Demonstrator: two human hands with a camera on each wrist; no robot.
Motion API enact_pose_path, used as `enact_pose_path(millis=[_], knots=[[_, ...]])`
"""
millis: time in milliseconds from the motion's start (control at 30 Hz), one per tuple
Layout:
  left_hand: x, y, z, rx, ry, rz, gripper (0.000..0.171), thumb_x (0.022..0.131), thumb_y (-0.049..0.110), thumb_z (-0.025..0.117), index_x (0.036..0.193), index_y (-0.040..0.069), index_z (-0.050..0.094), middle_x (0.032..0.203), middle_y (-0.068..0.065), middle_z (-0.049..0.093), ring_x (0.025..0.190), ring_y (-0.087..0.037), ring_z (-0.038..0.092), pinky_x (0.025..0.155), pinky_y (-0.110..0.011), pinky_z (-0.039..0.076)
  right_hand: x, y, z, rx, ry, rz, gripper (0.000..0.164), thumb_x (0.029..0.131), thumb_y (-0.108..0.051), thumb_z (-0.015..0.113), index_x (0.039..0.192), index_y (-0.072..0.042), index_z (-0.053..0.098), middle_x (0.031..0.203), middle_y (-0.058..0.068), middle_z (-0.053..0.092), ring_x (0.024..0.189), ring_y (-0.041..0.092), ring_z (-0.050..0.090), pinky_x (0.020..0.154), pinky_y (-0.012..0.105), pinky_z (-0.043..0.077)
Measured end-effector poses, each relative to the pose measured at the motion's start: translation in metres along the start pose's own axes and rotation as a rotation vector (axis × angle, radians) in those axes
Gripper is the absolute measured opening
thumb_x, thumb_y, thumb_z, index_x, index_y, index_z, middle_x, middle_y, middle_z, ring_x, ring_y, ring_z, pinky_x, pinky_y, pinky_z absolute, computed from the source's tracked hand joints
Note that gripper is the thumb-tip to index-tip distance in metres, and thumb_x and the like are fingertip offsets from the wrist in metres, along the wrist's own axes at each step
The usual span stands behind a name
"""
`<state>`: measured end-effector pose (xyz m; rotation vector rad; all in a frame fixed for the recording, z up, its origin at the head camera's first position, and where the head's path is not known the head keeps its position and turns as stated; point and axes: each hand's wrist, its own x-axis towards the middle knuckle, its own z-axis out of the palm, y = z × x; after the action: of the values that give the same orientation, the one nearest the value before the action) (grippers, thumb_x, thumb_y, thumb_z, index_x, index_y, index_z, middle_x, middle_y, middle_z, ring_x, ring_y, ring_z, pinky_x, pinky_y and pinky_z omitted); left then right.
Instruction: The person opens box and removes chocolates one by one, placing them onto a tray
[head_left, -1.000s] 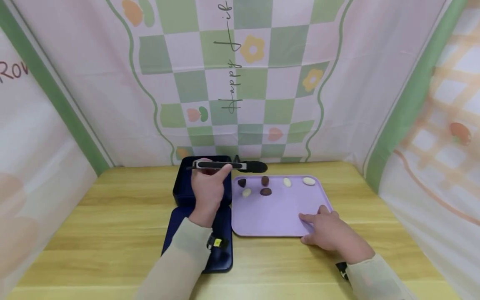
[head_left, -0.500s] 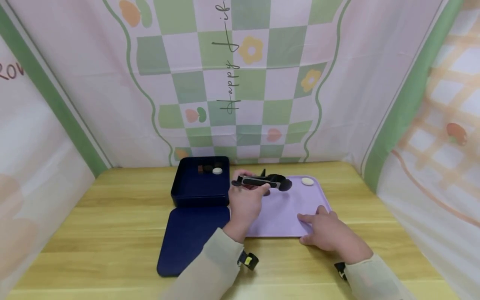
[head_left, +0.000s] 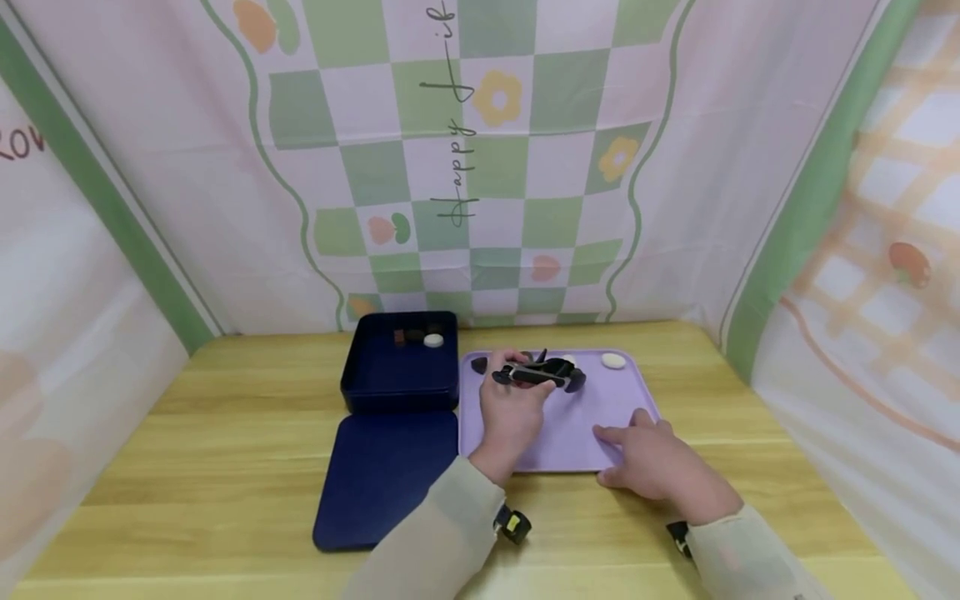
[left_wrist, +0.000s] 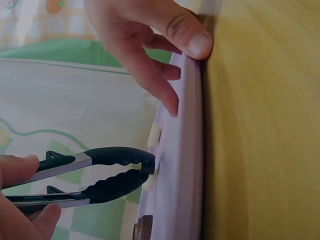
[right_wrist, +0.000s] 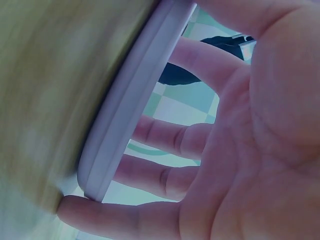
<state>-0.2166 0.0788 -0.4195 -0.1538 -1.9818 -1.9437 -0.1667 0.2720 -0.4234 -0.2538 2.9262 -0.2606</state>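
Note:
My left hand (head_left: 512,417) grips black-and-silver tongs (head_left: 536,374) over the light purple tray (head_left: 562,454). In the left wrist view, the tips of the tongs (left_wrist: 117,155) come together around a small dark brown piece, probably a chocolate (left_wrist: 147,168). On the tray, a dark piece (head_left: 479,365) lies left of the tongs and a white oval piece (head_left: 613,361) near the far right corner. Another white piece is partly hidden behind the tongs. With thumb outside the rim and fingers inside, my right hand (head_left: 667,468) holds the tray's near right corner.
Left of the tray stands a navy box (head_left: 397,379) with a brown piece (head_left: 399,337), a white piece (head_left: 433,340) and dark pieces inside. Its navy lid (head_left: 382,483) lies flat in front. A printed curtain (head_left: 510,167) hangs behind the wooden table (head_left: 210,467).
My left hand has carried the tongs from above the navy box rightward over the tray, then slightly farther right. The tongs' arms spread apart on the way. My right hand stays on the tray corner.

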Motion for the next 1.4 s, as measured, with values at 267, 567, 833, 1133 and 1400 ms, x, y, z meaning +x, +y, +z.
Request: enact_pose_path(millis=[267,567,833,1133,1400], knots=[[0.003,-0.001,0.000,-0.054,-0.010,-0.054,0.047,0.070,-0.003,0.088,0.100,0.013,0.055,0.094,-0.001,0.065,0.080,-0.012,0.064,0.068,-0.029,0.056,0.000,-0.001,-0.001,0.006,-0.012,0.013,0.068,0.080,-0.045,0.081,0.138,-0.015,0.062,0.109,0.024,0.049,0.086,0.035,0.045,0.073,0.053,0.049],[0.008,0.007,-0.006,-0.021,0.015,-0.066,0.048,0.069,-0.001,0.090,0.102,0.010,0.057,0.088,0.001,0.065,0.079,-0.016,0.066,0.068,-0.031,0.056,0.000,-0.002,-0.001,-0.001,-0.017,0.011,0.068,0.080,-0.045,0.081,0.137,-0.014,0.062,0.109,0.024,0.049,0.086,0.036,0.045,0.072,0.052,0.049],[0.022,0.018,-0.021,-0.075,0.053,-0.085,0.051,0.070,0.003,0.091,0.106,0.010,0.055,0.090,-0.003,0.065,0.087,-0.019,0.065,0.074,-0.034,0.056,-0.001,-0.002,-0.003,0.003,-0.028,0.010,0.070,0.079,-0.046,0.081,0.138,-0.014,0.062,0.109,0.024,0.049,0.086,0.035,0.045,0.071,0.050,0.048],[0.060,0.056,-0.092,-0.370,0.298,0.043,0.060,0.066,-0.014,0.087,0.109,0.005,0.049,0.103,-0.012,0.058,0.091,-0.025,0.064,0.080,-0.032,0.055,0.000,-0.003,-0.004,0.007,-0.031,0.021,0.070,0.079,-0.046,0.082,0.138,-0.013,0.062,0.109,0.024,0.048,0.087,0.035,0.044,0.073,0.052,0.048],[0.083,0.056,-0.168,-0.261,0.445,0.101,0.063,0.071,-0.006,0.087,0.113,0.005,0.042,0.111,-0.013,0.051,0.107,-0.027,0.062,0.097,-0.035,0.048,-0.001,-0.006,-0.006,0.002,-0.043,0.021,0.071,0.079,-0.046,0.081,0.138,-0.013,0.061,0.110,0.024,0.048,0.087,0.035,0.045,0.074,0.052,0.048]])
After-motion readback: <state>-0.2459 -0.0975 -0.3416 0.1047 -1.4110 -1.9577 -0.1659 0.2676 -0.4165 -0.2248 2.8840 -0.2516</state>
